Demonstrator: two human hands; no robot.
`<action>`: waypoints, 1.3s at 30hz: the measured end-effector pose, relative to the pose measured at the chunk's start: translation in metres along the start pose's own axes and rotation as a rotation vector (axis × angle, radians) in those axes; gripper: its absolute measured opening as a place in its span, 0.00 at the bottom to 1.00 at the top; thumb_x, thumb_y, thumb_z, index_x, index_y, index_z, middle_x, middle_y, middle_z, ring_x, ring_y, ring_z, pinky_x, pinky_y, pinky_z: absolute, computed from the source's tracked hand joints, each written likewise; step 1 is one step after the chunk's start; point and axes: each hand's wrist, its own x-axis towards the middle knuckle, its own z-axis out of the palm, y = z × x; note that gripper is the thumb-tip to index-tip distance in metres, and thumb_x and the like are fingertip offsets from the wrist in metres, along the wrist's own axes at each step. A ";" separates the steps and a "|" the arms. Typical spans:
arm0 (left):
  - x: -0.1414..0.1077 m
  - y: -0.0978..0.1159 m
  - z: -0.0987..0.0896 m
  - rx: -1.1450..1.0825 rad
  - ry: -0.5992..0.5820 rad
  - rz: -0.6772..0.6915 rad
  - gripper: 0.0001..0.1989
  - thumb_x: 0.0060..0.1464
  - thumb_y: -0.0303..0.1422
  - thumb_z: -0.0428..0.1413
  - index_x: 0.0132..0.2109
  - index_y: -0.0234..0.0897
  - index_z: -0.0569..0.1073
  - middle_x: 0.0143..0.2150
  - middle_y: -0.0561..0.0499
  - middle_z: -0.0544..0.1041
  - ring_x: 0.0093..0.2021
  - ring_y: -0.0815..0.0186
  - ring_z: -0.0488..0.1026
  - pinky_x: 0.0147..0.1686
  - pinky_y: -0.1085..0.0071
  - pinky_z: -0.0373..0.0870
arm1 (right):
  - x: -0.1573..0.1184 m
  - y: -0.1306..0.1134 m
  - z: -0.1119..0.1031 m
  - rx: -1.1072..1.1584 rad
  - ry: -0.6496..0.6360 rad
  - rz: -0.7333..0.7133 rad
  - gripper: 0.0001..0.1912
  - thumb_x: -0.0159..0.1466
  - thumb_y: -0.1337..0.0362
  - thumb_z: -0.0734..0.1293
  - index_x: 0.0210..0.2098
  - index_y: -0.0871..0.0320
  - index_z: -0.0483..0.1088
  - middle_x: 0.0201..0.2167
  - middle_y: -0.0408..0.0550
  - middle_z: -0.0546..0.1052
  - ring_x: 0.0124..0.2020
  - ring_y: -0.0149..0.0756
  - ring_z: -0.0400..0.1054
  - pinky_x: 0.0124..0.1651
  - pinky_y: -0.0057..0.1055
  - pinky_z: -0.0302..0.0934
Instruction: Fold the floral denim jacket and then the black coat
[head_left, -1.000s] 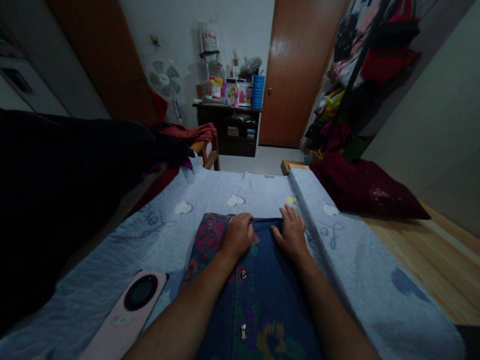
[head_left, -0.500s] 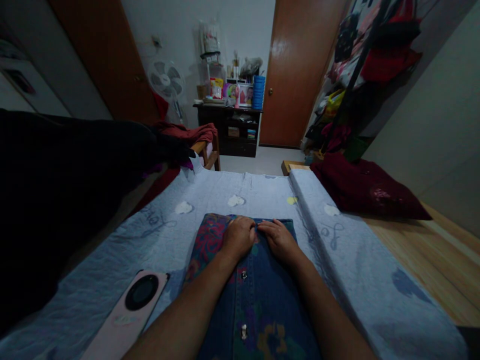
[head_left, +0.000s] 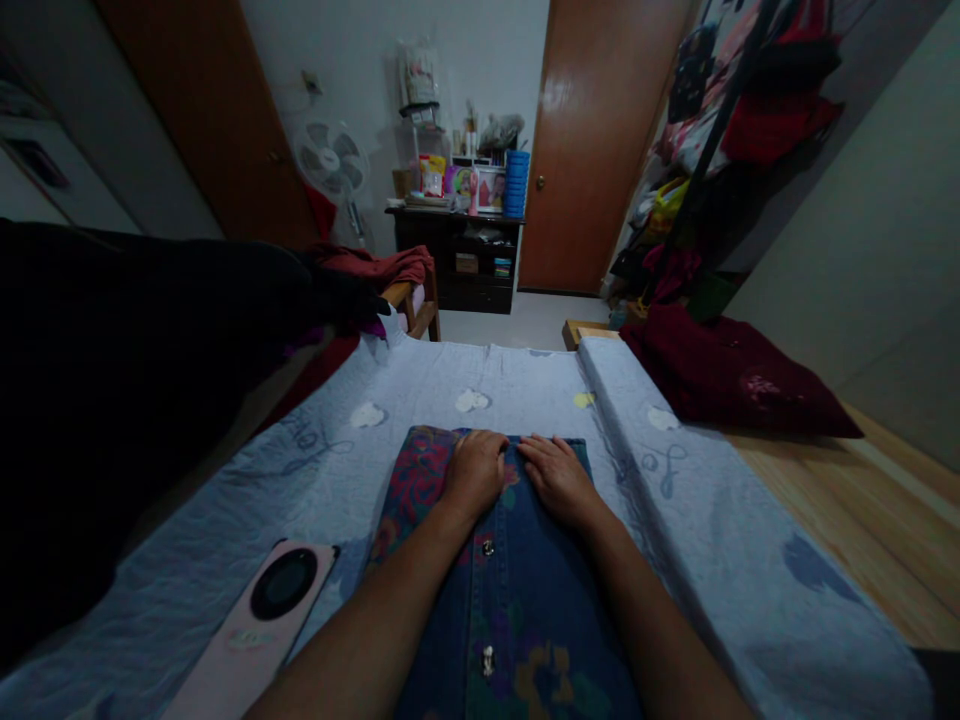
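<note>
A folded denim garment [head_left: 540, 610] with coloured flower patterns and metal buttons down its front lies flat before me. My left hand [head_left: 478, 468] rests palm down on its far part, fingers laid toward the top edge; its fingertips are partly hidden. On the right of the button strip, my right hand [head_left: 556, 474] lies flat on the denim with its fingers stretched out and a little apart. A narrow gap separates the two hands. Under the garment is a light blue bed sheet [head_left: 420, 380] with cloud prints.
To the left lies a pink phone [head_left: 255, 625] with a round black camera ring. Dark cloth [head_left: 150, 380] is heaped farther left. A maroon cushion [head_left: 739, 380] sits at right, beside a wooden surface [head_left: 847, 500]. Beyond the bed are a dark cabinet [head_left: 457, 265] and a fan [head_left: 330, 160].
My right hand has shifted slightly away from the left one, and its fingers now lie straighter toward the far edge. The left hand has drawn slightly left. The garment stays in place.
</note>
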 end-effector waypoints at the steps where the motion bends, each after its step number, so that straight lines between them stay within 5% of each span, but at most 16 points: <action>1: 0.000 0.000 0.000 0.000 -0.003 -0.001 0.10 0.55 0.24 0.51 0.41 0.38 0.75 0.42 0.49 0.77 0.46 0.60 0.70 0.49 0.64 0.64 | 0.000 -0.001 0.000 -0.007 -0.003 0.008 0.21 0.69 0.65 0.56 0.59 0.57 0.65 0.61 0.50 0.67 0.65 0.39 0.55 0.67 0.45 0.41; 39: 0.000 -0.001 0.002 -0.016 -0.010 -0.031 0.09 0.55 0.25 0.53 0.42 0.39 0.75 0.43 0.49 0.78 0.47 0.61 0.70 0.51 0.65 0.62 | 0.001 0.011 0.003 -0.157 -0.021 0.321 0.31 0.68 0.51 0.55 0.64 0.63 0.57 0.67 0.57 0.56 0.68 0.46 0.46 0.67 0.46 0.38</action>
